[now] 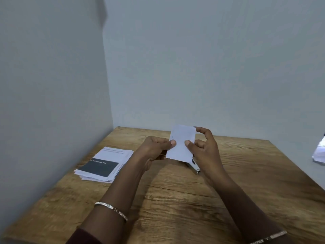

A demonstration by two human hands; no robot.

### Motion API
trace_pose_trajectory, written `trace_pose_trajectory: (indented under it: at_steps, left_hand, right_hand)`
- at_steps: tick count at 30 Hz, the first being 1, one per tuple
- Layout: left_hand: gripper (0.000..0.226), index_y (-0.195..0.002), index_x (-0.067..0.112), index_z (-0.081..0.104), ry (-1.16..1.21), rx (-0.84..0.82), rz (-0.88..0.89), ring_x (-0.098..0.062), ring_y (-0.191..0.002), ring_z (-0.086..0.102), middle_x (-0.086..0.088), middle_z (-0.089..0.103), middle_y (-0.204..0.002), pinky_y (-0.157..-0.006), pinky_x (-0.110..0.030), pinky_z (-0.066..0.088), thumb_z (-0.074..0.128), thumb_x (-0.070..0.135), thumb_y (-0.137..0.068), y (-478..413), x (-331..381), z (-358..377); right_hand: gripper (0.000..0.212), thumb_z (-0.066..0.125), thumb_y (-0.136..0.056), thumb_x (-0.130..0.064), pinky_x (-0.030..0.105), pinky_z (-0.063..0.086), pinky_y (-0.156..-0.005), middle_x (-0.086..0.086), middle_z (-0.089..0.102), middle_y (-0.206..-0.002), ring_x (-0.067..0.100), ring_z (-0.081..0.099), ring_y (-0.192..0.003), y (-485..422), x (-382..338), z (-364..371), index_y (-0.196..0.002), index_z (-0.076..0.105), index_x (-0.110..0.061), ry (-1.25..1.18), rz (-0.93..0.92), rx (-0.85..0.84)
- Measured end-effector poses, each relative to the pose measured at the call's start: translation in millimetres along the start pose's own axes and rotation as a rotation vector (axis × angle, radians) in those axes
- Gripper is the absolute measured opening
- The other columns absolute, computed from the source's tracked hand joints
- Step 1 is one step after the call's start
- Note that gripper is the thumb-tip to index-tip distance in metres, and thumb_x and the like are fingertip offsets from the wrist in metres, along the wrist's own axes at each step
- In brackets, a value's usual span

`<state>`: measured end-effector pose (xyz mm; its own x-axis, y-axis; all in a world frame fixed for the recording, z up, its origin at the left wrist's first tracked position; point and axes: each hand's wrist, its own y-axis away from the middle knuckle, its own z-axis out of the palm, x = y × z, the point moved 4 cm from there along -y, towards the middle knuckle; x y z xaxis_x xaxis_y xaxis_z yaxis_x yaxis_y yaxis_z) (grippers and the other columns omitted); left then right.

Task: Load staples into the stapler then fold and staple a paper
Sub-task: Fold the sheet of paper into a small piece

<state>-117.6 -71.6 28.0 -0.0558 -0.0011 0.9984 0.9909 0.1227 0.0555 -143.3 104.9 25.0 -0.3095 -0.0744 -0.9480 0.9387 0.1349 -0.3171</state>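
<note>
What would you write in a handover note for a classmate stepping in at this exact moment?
Left hand: pinching the folded paper's left edge.
Right hand: pinching its right side and top corner, holding it above the wooden table.
Stapler: on the table behind the paper, mostly hidden; whether it is loaded cannot be seen.
Paper stack: on the table to the left.
Done: paper looks folded.
Left: staple it.

Hidden and cut off

The small folded white paper (182, 143) covers most of the silver metal stapler (194, 166); crumpled white paper (319, 153) is cropped at the right edge.
</note>
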Motion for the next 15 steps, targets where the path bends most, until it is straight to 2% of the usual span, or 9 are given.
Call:
trace_pose_trajectory:
  at_steps: [3,5,10,13,15]
  left_hand:
    - [0.034,-0.099,-0.001,0.078,0.049,-0.013,-0.047,-0.028,-0.079,0.064,-0.018,0.074,-0.097,-0.066,-0.032,0.056,0.066,0.031,-0.095,-9,-13,8]
    - [0.032,-0.095,0.002,0.079,0.119,-0.011,-0.052,-0.029,-0.080,0.059,-0.020,0.069,-0.094,-0.062,-0.030,0.055,0.065,0.030,-0.096,-14,-22,10]
    - [0.011,-0.090,0.011,0.078,0.294,0.091,0.059,-0.029,-0.079,0.064,-0.020,0.076,-0.091,-0.073,-0.041,0.055,0.076,0.021,-0.087,-26,-35,8]
    - [0.019,-0.097,0.009,0.075,0.295,0.074,0.077,-0.032,-0.087,0.072,-0.017,0.079,-0.096,-0.082,-0.048,0.059,0.081,0.018,-0.082,-30,-37,10]
    - [0.028,-0.104,0.007,0.074,0.270,0.024,0.094,-0.033,-0.094,0.076,-0.017,0.079,-0.100,-0.086,-0.051,0.060,0.083,0.017,-0.079,-30,-39,14]
  right_hand:
    - [0.043,0.071,-0.090,-0.012,0.049,0.061,-0.059,0.017,0.075,-0.097,0.032,0.076,-0.087,1,13,-10,-0.116,0.045,-0.035,0.001,0.014,0.049]
    - [0.043,0.071,-0.090,-0.012,0.041,0.056,-0.053,0.017,0.074,-0.095,0.032,0.076,-0.084,-1,20,-15,-0.113,0.042,-0.035,0.019,0.015,0.053]
    - [0.036,0.071,-0.091,-0.016,0.028,0.047,-0.044,0.014,0.075,-0.096,0.032,0.076,-0.082,-8,28,-15,-0.109,0.046,-0.035,0.071,-0.005,0.014]
    - [0.035,0.073,-0.090,-0.015,0.039,0.057,-0.051,0.011,0.076,-0.099,0.027,0.077,-0.086,-12,31,-15,-0.105,0.050,-0.037,0.066,-0.020,0.031]
    - [0.034,0.073,-0.089,-0.015,0.044,0.058,-0.053,0.010,0.076,-0.101,0.027,0.077,-0.088,-14,34,-17,-0.102,0.051,-0.036,0.065,-0.023,0.039]
